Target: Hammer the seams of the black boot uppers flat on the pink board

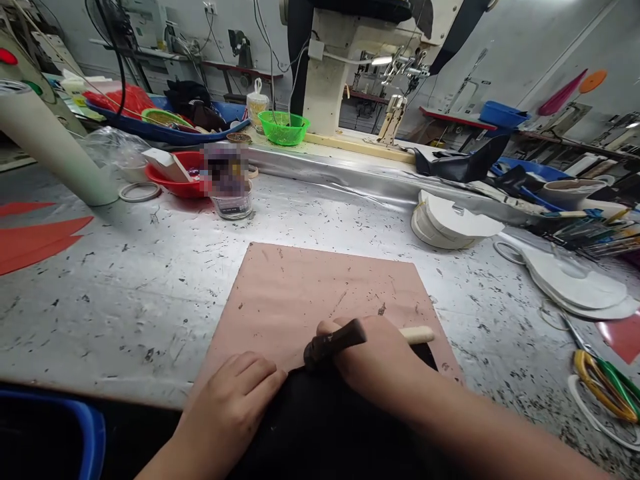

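My right hand (377, 357) is closed around a hammer, whose dark metal head (333, 343) sticks out past the fingers and whose pale wooden handle (419, 335) shows behind the hand. The hammer's round face is down at the edge of a black piece of material (320, 427), which looks like leather or fabric. My left hand (237, 393) lies at the left of that piece, its fingers bent and its thumb and fingertips at the edge, close to the hammer head. Under both hands is a pinkish-brown board (320, 280). The fingers' undersides are hidden.
A sewing machine (325, 80) stands at the back. Nearby are a red bowl (183, 177), a glass jar (233, 203) and a green basket (284, 128). White cut pieces (450, 223) and scissors (607, 383) lie right, red pieces (40, 237) left. A blue bin (93, 427) is at lower left.
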The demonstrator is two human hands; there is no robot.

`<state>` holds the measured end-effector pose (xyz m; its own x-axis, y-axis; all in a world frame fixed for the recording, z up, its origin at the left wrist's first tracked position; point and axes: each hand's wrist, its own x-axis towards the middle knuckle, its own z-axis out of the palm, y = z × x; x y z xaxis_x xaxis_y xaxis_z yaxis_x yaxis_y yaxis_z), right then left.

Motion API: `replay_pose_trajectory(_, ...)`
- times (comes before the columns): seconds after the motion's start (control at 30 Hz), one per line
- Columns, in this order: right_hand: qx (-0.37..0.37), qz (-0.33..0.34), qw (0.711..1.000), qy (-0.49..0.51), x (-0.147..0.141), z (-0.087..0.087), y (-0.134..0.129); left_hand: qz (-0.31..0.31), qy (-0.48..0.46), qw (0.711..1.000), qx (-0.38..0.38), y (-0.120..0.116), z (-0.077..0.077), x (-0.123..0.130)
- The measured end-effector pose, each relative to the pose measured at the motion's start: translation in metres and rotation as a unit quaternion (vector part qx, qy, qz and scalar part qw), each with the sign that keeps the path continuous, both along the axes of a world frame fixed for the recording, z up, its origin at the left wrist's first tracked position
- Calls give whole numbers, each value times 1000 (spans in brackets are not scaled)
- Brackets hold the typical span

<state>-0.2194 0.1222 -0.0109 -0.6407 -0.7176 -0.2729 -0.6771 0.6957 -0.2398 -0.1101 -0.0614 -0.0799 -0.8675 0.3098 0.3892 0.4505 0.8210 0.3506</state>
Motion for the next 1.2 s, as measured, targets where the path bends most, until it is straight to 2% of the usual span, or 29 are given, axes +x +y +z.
replay_pose_trajectory(0.07, -10, -6, 1000, 1, 1, 0, 1, -6, 13, 1000, -19, 2, -1, 2)
replay_pose_trajectory(0.17, -3, 26, 1000, -7, 1, 0, 0, -23, 20, 999, -27, 2, 1, 1)
replay_pose_trajectory(0.3, -8, 4, 1000, 7, -1, 1, -4, -32, 30, 998, -41, 3, 3, 1)
replay_pose_trajectory(0.37, -8, 16, 1000, -2, -1, 1, -7, -31, 30, 998, -47, 3, 3, 1)
replay_pose_trajectory(0.53, -2, 21, 1000, 8, 3, 0, -13, -22, 33, 999, -34, 1, 4, 0)
replay_pose_trajectory(0.73, 10, 68, 998, 1, 4, 3, -17, -11, 3, 999, 43, -4, 8, -3)
replay_pose_trajectory(0.87, -21, 39, 999, 28, 4, 3, -16, -6, 35, 999, 16, -3, 6, 0)
replay_pose_trajectory(1.03, 18, 95, 995, 23, 9, 3, -18, -11, 29, 1000, -1, -1, 4, 4)
replay_pose_trajectory(1.2, 17, 106, 993, 56, 16, 1, -23, 11, -12, 1000, 3, -6, 5, 6)
